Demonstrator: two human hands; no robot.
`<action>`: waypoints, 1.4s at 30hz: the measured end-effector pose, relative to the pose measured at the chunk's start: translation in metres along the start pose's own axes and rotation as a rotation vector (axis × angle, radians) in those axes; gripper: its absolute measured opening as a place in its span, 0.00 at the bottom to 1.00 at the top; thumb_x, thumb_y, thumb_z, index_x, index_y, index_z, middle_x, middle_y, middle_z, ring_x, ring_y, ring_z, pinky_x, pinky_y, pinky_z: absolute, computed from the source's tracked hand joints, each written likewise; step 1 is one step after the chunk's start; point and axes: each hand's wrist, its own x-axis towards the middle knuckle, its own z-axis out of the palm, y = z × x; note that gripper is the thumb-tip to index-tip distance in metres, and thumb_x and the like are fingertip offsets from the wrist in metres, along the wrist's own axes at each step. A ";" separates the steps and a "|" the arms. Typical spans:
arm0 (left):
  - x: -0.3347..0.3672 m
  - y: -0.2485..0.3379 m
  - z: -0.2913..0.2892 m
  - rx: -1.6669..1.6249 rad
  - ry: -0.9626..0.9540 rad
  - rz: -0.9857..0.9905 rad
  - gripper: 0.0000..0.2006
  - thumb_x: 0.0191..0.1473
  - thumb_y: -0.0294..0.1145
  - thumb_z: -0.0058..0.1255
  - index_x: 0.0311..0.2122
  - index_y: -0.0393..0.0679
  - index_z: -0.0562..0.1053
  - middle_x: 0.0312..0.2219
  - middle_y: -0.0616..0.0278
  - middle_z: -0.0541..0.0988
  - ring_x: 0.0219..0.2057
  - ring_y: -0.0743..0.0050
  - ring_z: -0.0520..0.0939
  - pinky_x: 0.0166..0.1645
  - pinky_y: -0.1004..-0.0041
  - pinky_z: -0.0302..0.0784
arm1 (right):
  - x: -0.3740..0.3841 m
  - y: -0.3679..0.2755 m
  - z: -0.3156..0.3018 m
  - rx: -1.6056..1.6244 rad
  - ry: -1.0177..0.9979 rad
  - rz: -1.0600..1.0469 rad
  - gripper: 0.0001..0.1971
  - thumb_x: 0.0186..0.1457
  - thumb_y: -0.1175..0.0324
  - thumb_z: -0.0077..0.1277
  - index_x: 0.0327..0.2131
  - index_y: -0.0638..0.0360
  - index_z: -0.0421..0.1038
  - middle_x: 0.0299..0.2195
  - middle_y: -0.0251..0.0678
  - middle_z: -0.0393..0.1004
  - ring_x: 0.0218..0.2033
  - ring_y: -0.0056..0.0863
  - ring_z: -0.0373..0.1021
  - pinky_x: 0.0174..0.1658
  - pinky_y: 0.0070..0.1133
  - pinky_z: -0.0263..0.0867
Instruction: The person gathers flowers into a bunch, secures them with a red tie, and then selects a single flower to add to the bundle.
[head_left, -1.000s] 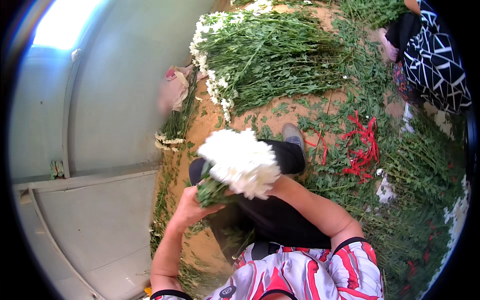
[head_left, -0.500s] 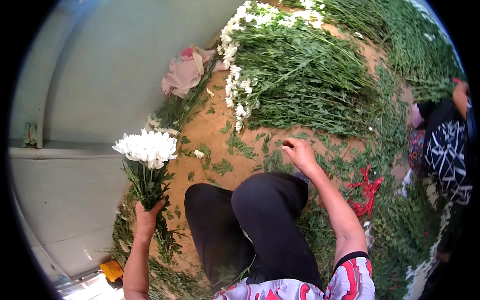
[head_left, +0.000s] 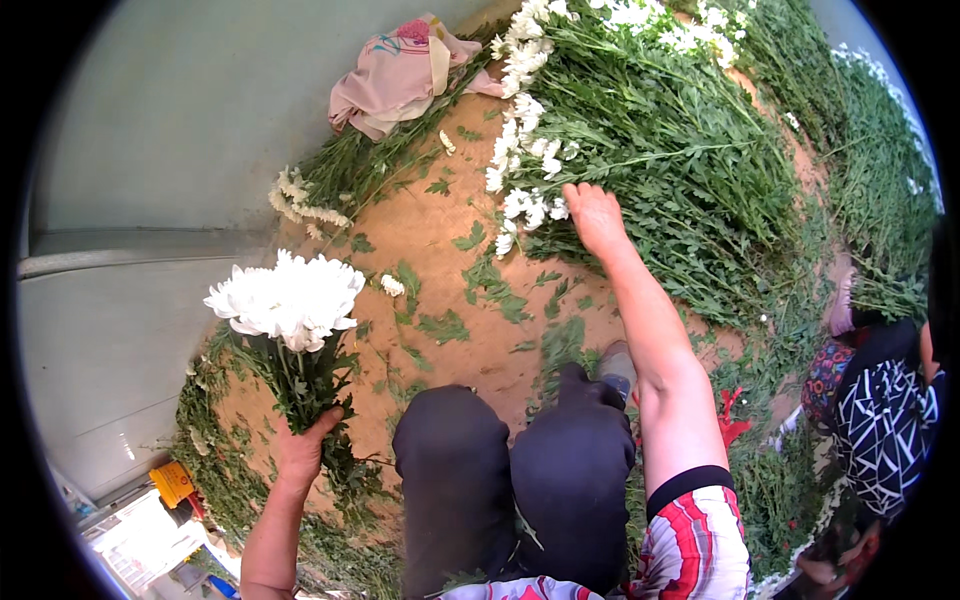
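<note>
My left hand (head_left: 305, 447) is closed round the leafy stems of a bunch of white chrysanthemums (head_left: 288, 300), held upright with the heads on top. Stretched forward, my right hand (head_left: 597, 218) is at the near left edge of a big pile of cut chrysanthemums (head_left: 670, 160). Its fingers are curled down among the stems, just right of the white flower heads (head_left: 528, 205). Whatever lies between those fingertips is hidden.
A pink cloth (head_left: 392, 85) covers part of a smaller heap of chrysanthemums (head_left: 310, 205) by the pale wall (head_left: 200, 130). Loose leaves litter the brown floor (head_left: 440, 260). Red ribbon (head_left: 733, 418) lies right of my arm. Another person (head_left: 885, 420) sits at the far right.
My right hand has reached forward from above my knee to the pile's edge. The left hand still holds its bunch. My view has shifted and my knees have moved apart.
</note>
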 end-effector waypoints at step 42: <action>-0.004 -0.010 -0.024 -0.280 -0.133 0.152 0.19 0.48 0.27 0.66 0.45 0.32 0.75 0.39 0.61 0.80 0.39 0.73 0.80 0.48 0.72 0.75 | -0.055 0.027 -0.242 0.591 0.192 0.297 0.12 0.55 0.63 0.57 0.41 0.56 0.78 0.30 0.30 0.78 0.31 0.18 0.69 0.38 0.20 0.66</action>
